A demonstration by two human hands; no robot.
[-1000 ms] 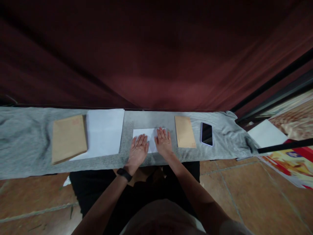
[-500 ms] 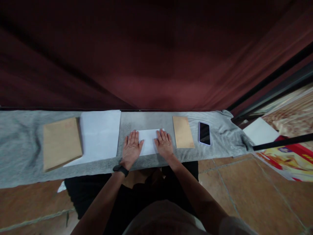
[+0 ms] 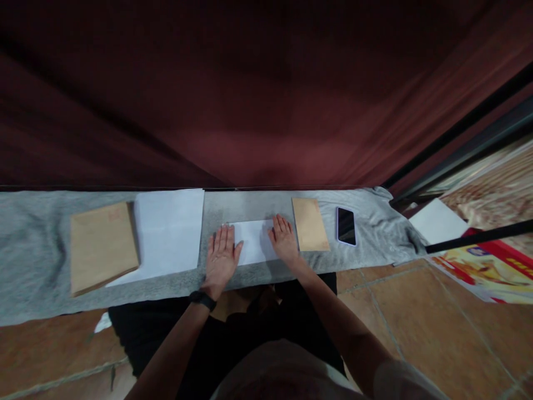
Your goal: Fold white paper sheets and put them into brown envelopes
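A folded white sheet of paper lies on the grey cloth in front of me. My left hand rests flat on its left end, fingers stretched out and thumb apart. At the right end is my right hand, its fingers extended over the paper's edge; whether it touches the paper is hard to tell. Just right of that hand lies a single brown envelope. Left of my left hand are large white paper sheets, partly under a stack of brown envelopes.
A phone lies right of the single envelope. The grey cloth covers the narrow bench. A dark red curtain hangs behind it. A dark metal frame and a colourful box stand at the right.
My right hand has shifted slightly right and upward, uncovering more of the paper's right end. My left hand stays flat on the left end. The view has moved a little.
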